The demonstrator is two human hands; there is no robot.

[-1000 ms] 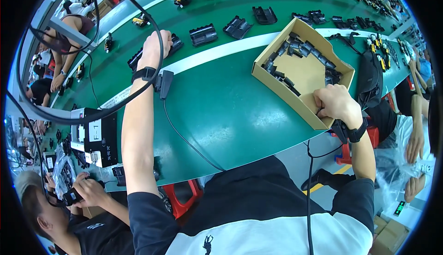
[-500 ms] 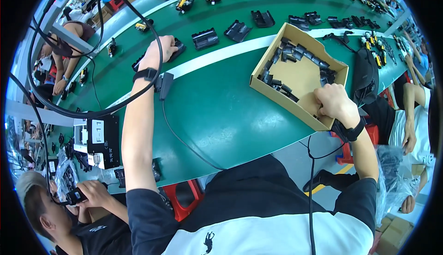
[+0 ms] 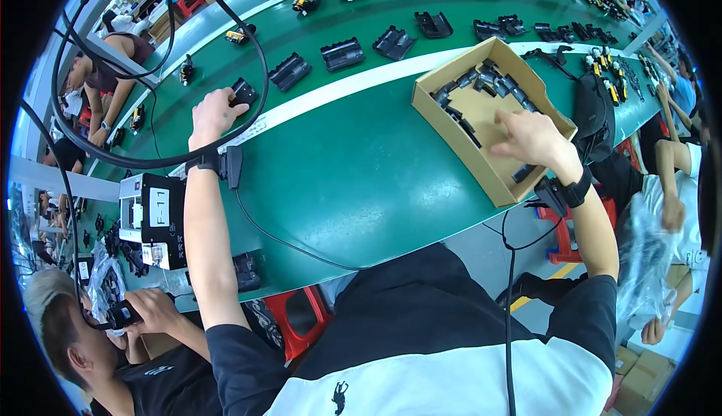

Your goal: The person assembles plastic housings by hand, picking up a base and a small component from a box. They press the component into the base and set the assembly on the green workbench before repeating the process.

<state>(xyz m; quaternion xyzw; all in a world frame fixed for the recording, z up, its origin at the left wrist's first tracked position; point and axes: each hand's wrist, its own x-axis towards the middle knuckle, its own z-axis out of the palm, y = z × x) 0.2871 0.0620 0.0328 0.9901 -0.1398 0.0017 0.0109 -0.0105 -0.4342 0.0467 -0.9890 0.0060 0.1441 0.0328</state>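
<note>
Two hands busy: our left hand (image 3: 213,117) is at a black shell (image 3: 243,92) toward the table's (image 3: 338,175) far left, grip unclear; our right hand (image 3: 532,141), fingers spread over the near-edge box (image 3: 455,138), likely picks small black parts (image 3: 520,98), calling for a pinch.

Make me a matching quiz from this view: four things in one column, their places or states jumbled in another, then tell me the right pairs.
Things:
1. Open cardboard box
2. Black bag
3. Row of black plastic shells
4. Black-and-white boxy device

Places or states:
A. Beyond the white stripe
B. Holding small black plastic pieces
C. Left of the person's left forearm
D. Just right of the cardboard box

Pairs: 1-B, 2-D, 3-A, 4-C
</note>
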